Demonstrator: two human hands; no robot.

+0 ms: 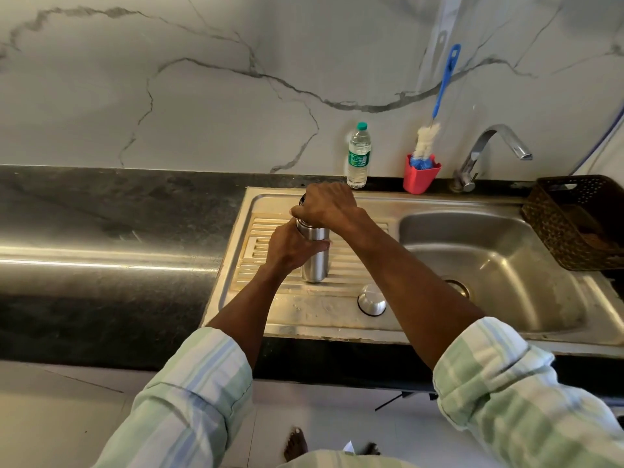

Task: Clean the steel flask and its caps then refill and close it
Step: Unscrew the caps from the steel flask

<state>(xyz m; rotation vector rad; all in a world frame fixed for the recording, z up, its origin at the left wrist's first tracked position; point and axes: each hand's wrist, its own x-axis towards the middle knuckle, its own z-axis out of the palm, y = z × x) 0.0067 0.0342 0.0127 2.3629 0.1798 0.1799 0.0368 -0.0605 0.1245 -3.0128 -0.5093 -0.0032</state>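
Note:
A steel flask [315, 261] stands upright on the ribbed drainboard [351, 255] of the sink. My left hand [292, 246] grips its body from the left side. My right hand [326, 206] is curled over the flask's top, gripping the dark inner cap there, most of which is hidden under the fingers. A round steel outer cap [371, 299] lies upside down on the drainboard, in front and right of the flask.
A plastic water bottle [359, 157] stands at the back edge. A red holder [421, 177] with a blue-handled bottle brush [439, 106] sits beside it. Right of these are the tap [489, 150], the sink basin [489, 265] and a brown basket [580, 221]. Black counter [101, 231] lies left.

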